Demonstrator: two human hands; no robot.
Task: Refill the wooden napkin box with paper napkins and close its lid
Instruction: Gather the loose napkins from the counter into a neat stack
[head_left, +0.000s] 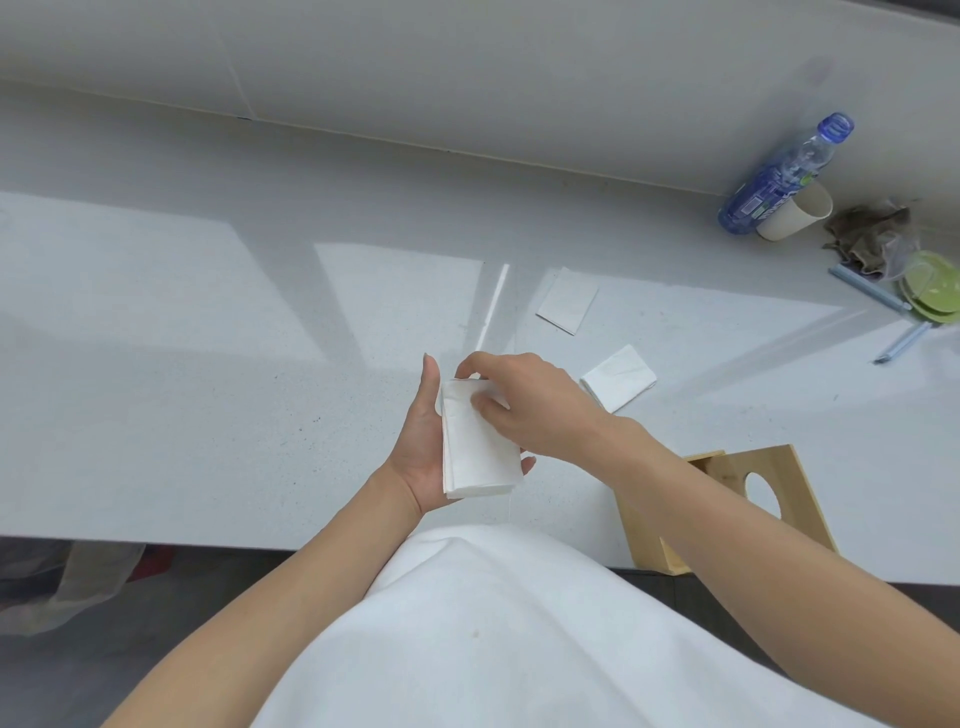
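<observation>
While the left hand (422, 447) cradles a napkin stack (478, 447) in its open palm above the bench (208, 364), the right hand (524, 405) pinches the stack's top edge. Two more napkins (567, 300) lie farther back, and the wooden box (727, 509) sits at the near right edge with its holed lid (779, 488) tilted open.

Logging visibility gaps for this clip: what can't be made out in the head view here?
- Box interior: the right forearm crosses it, so napkins inside can't be confirmed.
- Napkin stack count: layers too thin, partly under the right hand.
- Left hand fingers: behind the stack.
- Bottle label: too small to read.
- Green dish: cut off by the right edge.
</observation>
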